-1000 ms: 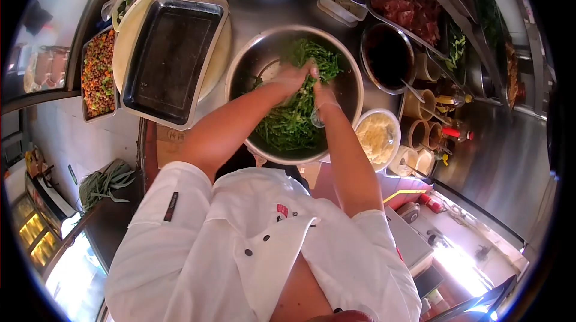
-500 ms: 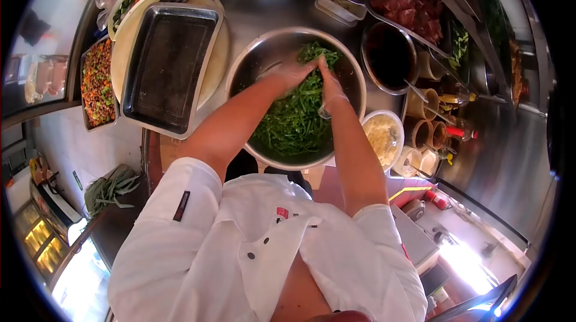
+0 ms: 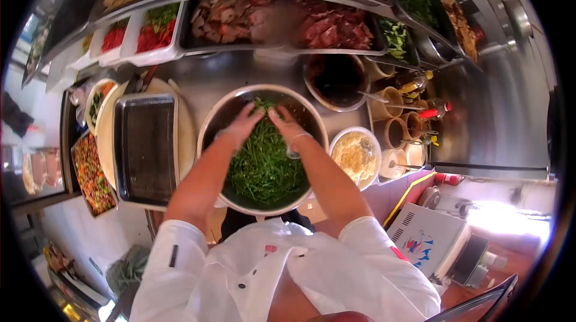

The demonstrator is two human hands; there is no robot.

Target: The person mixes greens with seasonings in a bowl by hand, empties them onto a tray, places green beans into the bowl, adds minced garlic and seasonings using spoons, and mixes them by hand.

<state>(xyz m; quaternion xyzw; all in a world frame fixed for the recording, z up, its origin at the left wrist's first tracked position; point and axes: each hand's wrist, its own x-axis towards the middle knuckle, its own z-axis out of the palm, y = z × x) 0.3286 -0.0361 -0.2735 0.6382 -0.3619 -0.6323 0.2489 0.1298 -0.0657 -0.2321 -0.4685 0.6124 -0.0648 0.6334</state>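
A large steel bowl holds a mass of thin green leafy stalks. Both my hands are inside it near the far side, seemingly in clear plastic gloves. My left hand rests at the left edge of the greens, fingers stretched out and apart. Opposite it, my right hand lies over the greens, fingers also extended. A small tuft of greens shows between the two sets of fingertips. Whether either palm has stalks beneath it is hidden.
Left of the bowl, a dark rectangular tray lies on a round board. On the right stand a tub of pale minced food, a pot of dark liquid and several seasoning jars. Meat trays line the back.
My hands have drawn apart from being pressed together around a bunch of greens, and the fingers have spread. The camera view has tilted up, showing more of the back shelf.
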